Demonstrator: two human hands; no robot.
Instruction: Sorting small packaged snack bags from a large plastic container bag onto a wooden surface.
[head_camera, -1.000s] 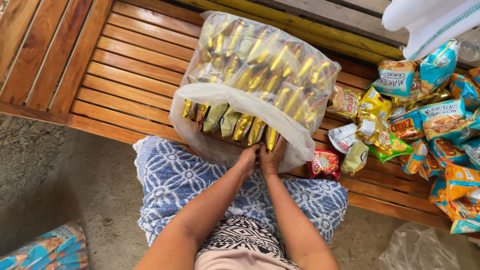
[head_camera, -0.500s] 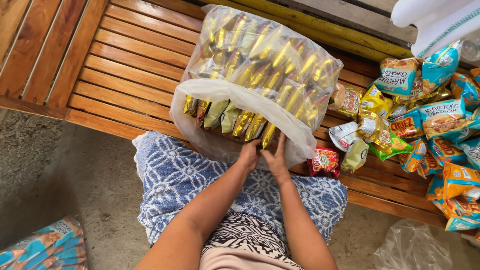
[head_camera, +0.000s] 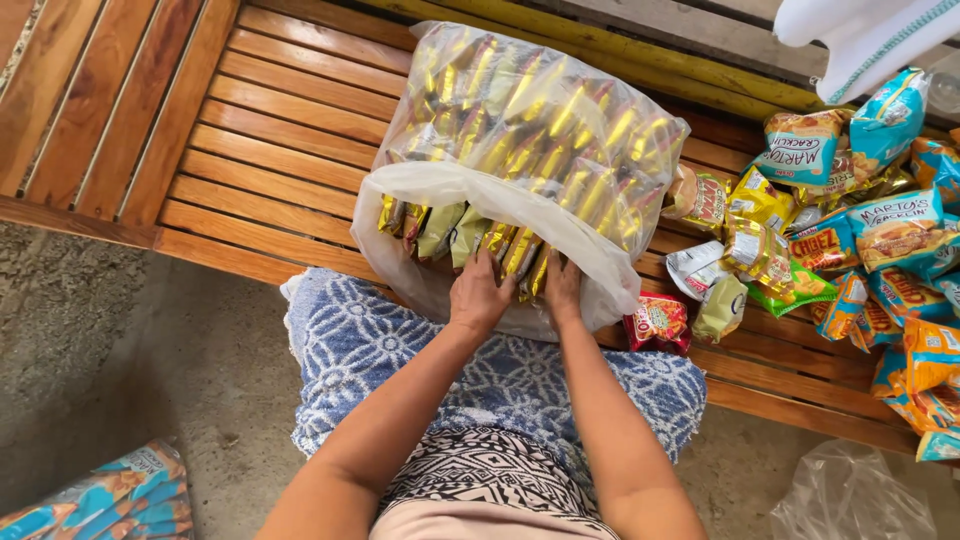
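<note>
Both hands advanced into crinkly clear bag (head_camera: 440, 270); left hand (head_camera: 478, 295), right hand (head_camera: 563, 290) seemingly pinching glossy gold packets (head_camera: 520, 255).

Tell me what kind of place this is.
Probably a small snack stall or an outdoor porch used for sorting goods: a slatted wooden bench, a big clear bag of gold snack packets under both hands, loose snack packs and a rough concrete floor.

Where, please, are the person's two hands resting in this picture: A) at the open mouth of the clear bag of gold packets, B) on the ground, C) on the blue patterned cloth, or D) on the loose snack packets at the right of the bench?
A: the left hand and the right hand both lie on the gold packets at the open mouth of the clear bag.
</note>
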